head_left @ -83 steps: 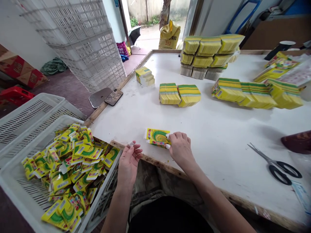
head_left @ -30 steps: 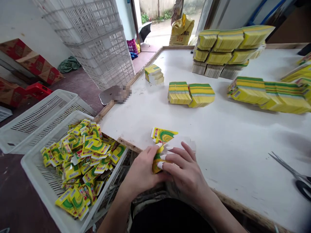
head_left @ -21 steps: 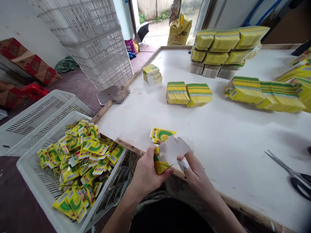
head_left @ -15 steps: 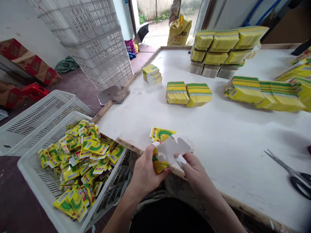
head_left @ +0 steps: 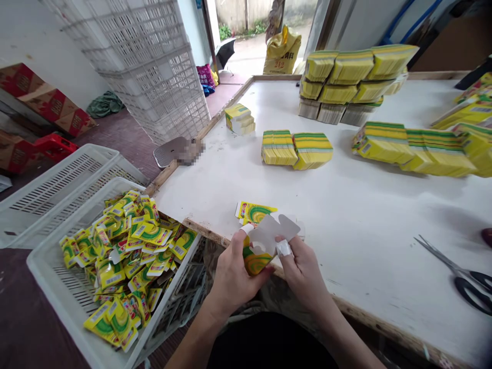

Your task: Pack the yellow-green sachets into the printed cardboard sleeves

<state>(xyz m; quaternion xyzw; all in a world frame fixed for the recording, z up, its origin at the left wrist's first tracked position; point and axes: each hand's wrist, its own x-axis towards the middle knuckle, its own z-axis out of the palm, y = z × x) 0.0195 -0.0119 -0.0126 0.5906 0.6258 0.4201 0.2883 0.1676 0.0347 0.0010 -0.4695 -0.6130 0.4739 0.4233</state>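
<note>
Over the table's front edge, my left hand [head_left: 233, 271] is closed around a small yellow and green cardboard box [head_left: 255, 262]. The box's pale inner flaps stand open toward the far side. My right hand [head_left: 303, 269] grips the box's right side near the flaps, with white tape on a finger. White wrapping also shows on a finger of my left hand. Just beyond the hands lies a flat yellow carton [head_left: 257, 211] on the white table [head_left: 215, 179], partly covered by the held box.
Left of the table, a white crate [head_left: 49, 287] holds many yellow boxes. Stacks of flat cartons [head_left: 313, 151] stand across the table, higher piles [head_left: 338, 84] behind. Scissors [head_left: 449, 264] lie at right. Tall white crates [head_left: 154, 66] and a doorway are at the back.
My right hand has moved slightly left and up against the box, and the flaps have shifted a little. My left hand keeps its hold.
</note>
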